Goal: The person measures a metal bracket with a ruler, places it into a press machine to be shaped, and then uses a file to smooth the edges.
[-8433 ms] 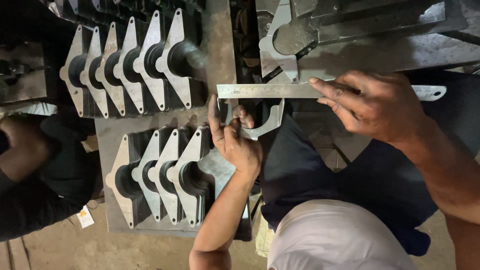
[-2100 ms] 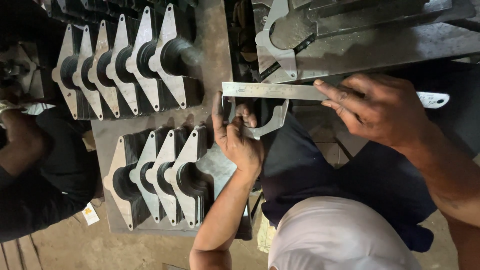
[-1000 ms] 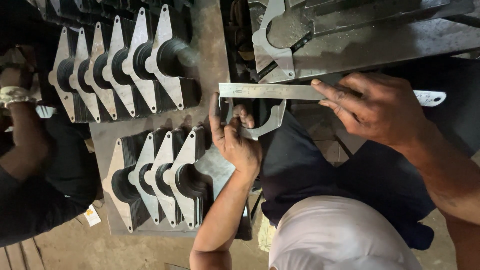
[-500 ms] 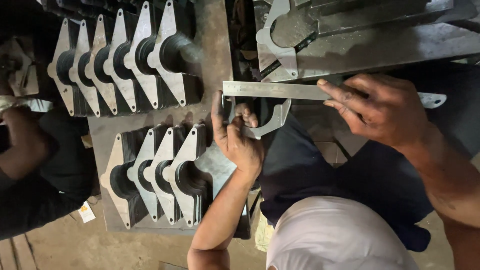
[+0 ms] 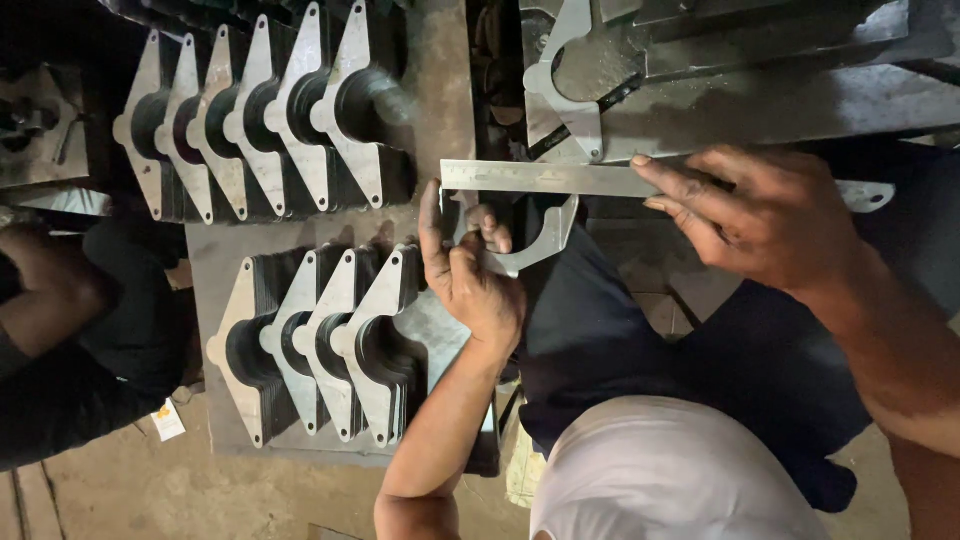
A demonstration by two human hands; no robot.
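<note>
The steel rule (image 5: pixel 545 178) is pale silver-grey with fine dark graduation marks. The curved bracket plate (image 5: pixel 535 245) beneath it is dull grey metal. Stacked plates (image 5: pixel 300 120) at ten o'clock and more stacks (image 5: pixel 320 340) at eight o'clock show light grey faces with black hollows. The trousers (image 5: pixel 620 340) are dark navy, the shirt (image 5: pixel 670 470) plain white.

A dull grey steel ruler (image 5: pixel 560 178) with a smooth, faintly shiny face. The curved bracket (image 5: pixel 535 245) is bare matt metal. Stacked plates (image 5: pixel 330 330) show pale brushed steel faces. The worktop (image 5: pixel 440 90) is rough, stained metal.
</note>
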